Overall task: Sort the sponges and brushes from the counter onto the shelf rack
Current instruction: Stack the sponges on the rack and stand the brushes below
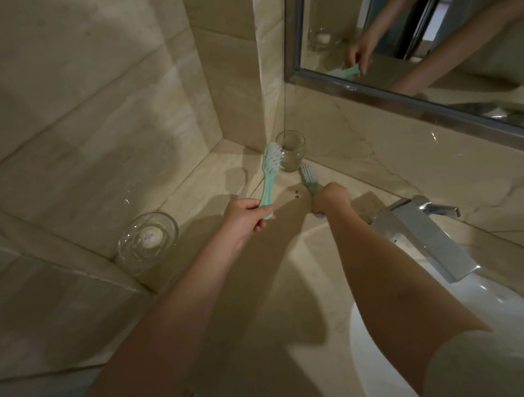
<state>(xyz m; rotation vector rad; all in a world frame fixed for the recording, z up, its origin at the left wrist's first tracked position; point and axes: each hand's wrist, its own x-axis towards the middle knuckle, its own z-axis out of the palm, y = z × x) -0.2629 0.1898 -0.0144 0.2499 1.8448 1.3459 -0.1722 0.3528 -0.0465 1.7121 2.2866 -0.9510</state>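
This is a bathroom. A white washbasin (509, 292) sits under a chrome tap (424, 233) in a beige stone tabletop (210, 183). A metal-framed mirror (371, 93) hangs above. The walls (77, 102) are tiled, and a glass tumbler (291, 154) and a glass soap dish (147, 239) stand nearby.

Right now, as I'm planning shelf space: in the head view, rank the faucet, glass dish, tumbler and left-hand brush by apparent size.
1. faucet, though it is nearest the camera, so unsure
2. glass dish
3. left-hand brush and tumbler: too alike to rank; brush longer, tumbler wider
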